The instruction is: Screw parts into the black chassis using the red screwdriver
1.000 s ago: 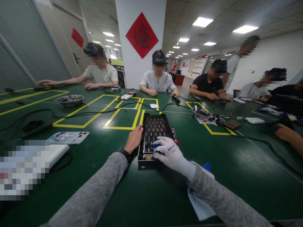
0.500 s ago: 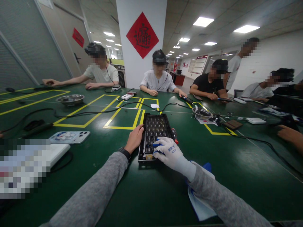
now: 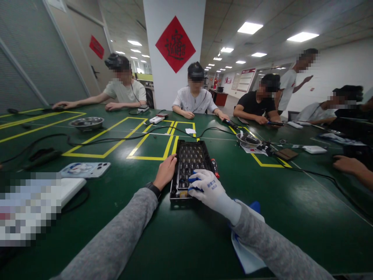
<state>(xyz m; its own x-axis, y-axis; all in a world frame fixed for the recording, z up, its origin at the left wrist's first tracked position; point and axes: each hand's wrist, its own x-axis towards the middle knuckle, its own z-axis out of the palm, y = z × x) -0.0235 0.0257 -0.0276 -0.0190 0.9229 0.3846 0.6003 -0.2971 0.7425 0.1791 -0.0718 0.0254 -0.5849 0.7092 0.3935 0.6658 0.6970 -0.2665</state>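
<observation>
A black keyboard frame (image 3: 190, 155) with rows of empty key sockets lies lengthwise on the green table (image 3: 186, 233) in front of me. My bare left hand (image 3: 165, 171) grips its left edge, fingers curled over the rim. My right hand (image 3: 207, 188), in a white glove with blue fingertips, rests on the near right part of the frame with its fingers bent down onto the sockets; whether they pinch anything is hidden. A red-handled tool (image 3: 215, 167) lies against the frame's right edge.
A white and blue cloth (image 3: 247, 256) lies under my right forearm. A phone (image 3: 84, 169) and a white device (image 3: 68, 188) sit at left, black cables (image 3: 96, 140) cross the table, metal bowls (image 3: 86, 123) stand further off. Several people sit around the far side.
My hands and the keyboard frame stay put. A standing person at the far right has raised an arm, and the hand at the right edge has slid slightly.
</observation>
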